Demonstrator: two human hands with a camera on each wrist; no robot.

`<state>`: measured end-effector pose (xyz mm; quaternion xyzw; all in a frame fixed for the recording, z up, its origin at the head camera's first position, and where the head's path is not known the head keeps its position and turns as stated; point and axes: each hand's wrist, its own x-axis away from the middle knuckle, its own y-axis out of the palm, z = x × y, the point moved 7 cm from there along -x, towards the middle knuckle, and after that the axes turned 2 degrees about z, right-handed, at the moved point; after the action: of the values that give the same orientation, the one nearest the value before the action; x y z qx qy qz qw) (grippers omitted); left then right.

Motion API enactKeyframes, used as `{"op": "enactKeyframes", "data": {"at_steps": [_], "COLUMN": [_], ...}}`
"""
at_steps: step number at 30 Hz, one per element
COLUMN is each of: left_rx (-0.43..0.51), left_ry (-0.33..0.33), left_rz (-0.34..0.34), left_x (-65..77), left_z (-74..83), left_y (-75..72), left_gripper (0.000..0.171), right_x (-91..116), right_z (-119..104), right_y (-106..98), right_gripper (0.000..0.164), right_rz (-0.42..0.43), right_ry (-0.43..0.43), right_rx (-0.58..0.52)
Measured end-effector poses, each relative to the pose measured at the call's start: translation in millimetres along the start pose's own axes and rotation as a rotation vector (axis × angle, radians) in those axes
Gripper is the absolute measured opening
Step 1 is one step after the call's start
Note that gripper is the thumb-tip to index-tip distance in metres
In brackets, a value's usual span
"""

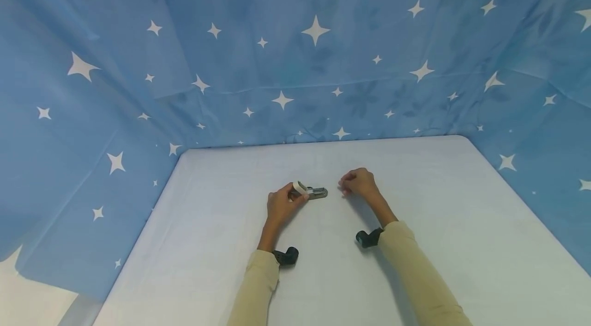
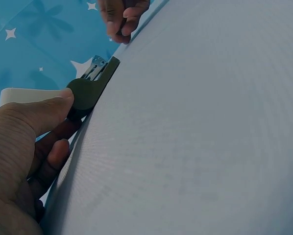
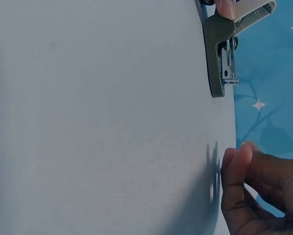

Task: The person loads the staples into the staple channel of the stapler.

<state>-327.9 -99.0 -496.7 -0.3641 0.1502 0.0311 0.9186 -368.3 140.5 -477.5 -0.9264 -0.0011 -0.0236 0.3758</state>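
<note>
One stapler (image 1: 317,193): resting on or just above the table (image 1: 194,244), opened at the hinge (image 3: 220,29); probably light, stiff, smooth; best held there.
Left hand (image 1: 281,206): gripping stapler's hinge end.
Right hand (image 1: 362,182): near, with bent fingers; cannot tell if holding anything.

The left fingers (image 2: 49,113) grip an opened green-and-white stapler (image 2: 85,94).
</note>
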Motion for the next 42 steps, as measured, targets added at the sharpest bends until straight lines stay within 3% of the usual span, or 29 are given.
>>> {"op": "enactKeyframes", "data": {"at_steps": [6, 15, 20, 24, 27, 31, 36, 42], "left_rx": [0.001, -0.003, -0.002, 0.002, 0.010, 0.016, 0.009, 0.002], "left_ry": [0.007, 0.009, 0.005, 0.001, 0.000, 0.010, 0.019, 0.022], "left_rz": [0.002, 0.003, 0.010, 0.008, 0.003, 0.009, 0.013, 0.012], "left_x": [0.5, -0.5, -1.4, -1.7, -1.3, -0.7, -0.7, -0.5], "left_z": [-1.3, -1.2, -0.4, -0.8, -0.4, 1.2, 1.2, 1.9], "left_y": [-0.5, -0.8, -3.2, -3.3, -2.9, -2.3, 0.0, 1.1], "left_gripper": [0.026, 0.026, 0.025, 0.026, 0.025, 0.025, 0.025, 0.025], "right_x": [4, 8, 9, 10, 11, 13, 16, 20], "right_z": [3, 16, 16, 7, -4, -19, -35, -52], "right_y": [3, 7, 6, 7, 10, 13, 20, 32], "right_gripper": [0.016, 0.024, 0.024, 0.022, 0.018, 0.014, 0.012, 0.007], "right_rz": [-0.037, -0.044, -0.034, -0.051, -0.061, -0.032, -0.046, -0.081], "right_ry": [-0.039, 0.073, 0.050, -0.012, -0.111, -0.244, -0.320, -0.402], "right_rx": [-0.091, -0.198, -0.216, -0.260, -0.249, -0.164, -0.125, 0.054]}}
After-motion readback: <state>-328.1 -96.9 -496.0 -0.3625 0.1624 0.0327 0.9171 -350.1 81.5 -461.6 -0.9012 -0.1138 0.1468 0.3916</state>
